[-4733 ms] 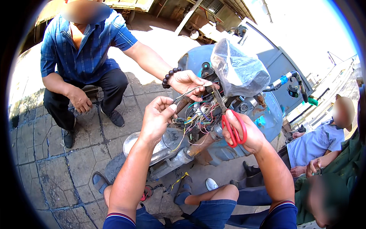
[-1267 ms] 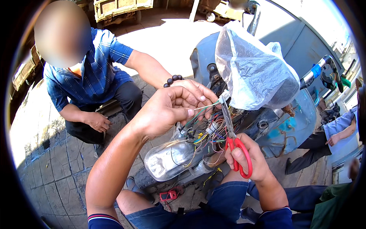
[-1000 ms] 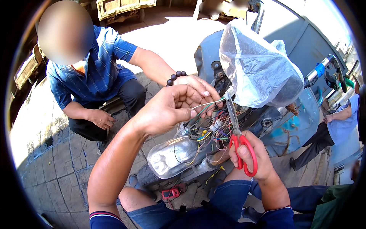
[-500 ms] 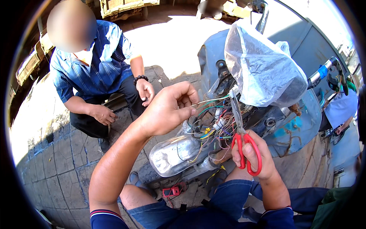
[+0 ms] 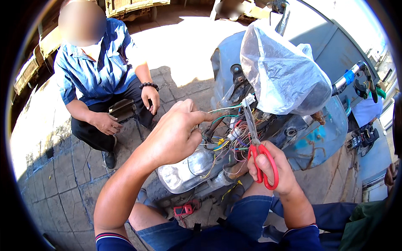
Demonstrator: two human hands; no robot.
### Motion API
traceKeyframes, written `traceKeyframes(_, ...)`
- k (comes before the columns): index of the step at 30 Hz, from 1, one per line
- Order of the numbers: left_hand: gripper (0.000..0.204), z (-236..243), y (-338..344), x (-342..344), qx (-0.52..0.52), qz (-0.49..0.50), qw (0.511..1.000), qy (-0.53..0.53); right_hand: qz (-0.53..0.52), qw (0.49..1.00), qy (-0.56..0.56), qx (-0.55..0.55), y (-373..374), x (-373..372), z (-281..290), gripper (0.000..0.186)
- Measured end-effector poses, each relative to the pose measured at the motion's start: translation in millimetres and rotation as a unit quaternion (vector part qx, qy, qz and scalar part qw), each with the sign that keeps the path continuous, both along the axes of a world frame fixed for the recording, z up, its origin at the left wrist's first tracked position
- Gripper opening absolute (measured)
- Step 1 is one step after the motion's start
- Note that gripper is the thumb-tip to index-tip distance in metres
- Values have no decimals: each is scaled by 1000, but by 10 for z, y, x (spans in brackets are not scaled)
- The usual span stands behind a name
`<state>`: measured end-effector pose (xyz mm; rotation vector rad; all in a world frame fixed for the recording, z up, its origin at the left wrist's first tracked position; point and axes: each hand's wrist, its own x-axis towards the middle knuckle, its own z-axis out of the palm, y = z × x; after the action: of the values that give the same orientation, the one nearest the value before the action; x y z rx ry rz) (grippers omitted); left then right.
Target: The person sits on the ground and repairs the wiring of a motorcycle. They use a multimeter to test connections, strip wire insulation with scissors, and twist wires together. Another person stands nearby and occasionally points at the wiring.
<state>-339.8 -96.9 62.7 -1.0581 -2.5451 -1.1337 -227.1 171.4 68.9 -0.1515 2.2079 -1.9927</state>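
Note:
My right hand (image 5: 272,165) is closed around the red handles of a pair of scissors (image 5: 252,121). Their blades point up and away, with the tips beside a small white connector (image 5: 250,99). Pale and green thin wires (image 5: 228,108) run left from the blade tips to my left hand (image 5: 180,131). Its index finger stretches along them while the other fingers curl in; the exact grip is partly hidden. Below and between my hands lies a tangle of coloured wires (image 5: 238,140) with white plugs, on the stripped front of a vehicle.
A clear plastic bag (image 5: 284,79) covers a part beside the wires. A silver rounded housing (image 5: 180,173) lies below my left hand. A red meter (image 5: 183,210) rests on the paving near my feet. Opposite, a person in a blue shirt (image 5: 98,71) sits low.
My left hand has turned and shifted slightly left, its index finger now straighter along the wires. The scissors remain in my right hand. The whole view has shifted a little.

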Motion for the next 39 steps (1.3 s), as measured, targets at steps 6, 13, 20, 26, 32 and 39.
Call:
traceKeyframes(6,27,-113,-99,16,75,-114,985,-106,-12,999,-10,29,-14,9,7,46)
traceKeyframes(13,18,-222,-100,37,148,-50,985,-73,-12,1000,-7,-11,-12,-2,4,31)
traceKeyframes(20,27,-275,-92,-29,180,36,972,-145,-9,1000,6,-14,19,8,-10,34)
traceKeyframes(26,28,-417,-30,-61,202,27,957,-206,-12,1000,5,-7,-4,0,3,32)
traceKeyframes(32,20,-419,22,-26,184,71,961,-196,-32,997,-16,67,-68,-21,34,40)
traceKeyframes(39,17,-501,52,-70,177,84,973,-121,-50,996,-31,65,-109,-33,9,33)
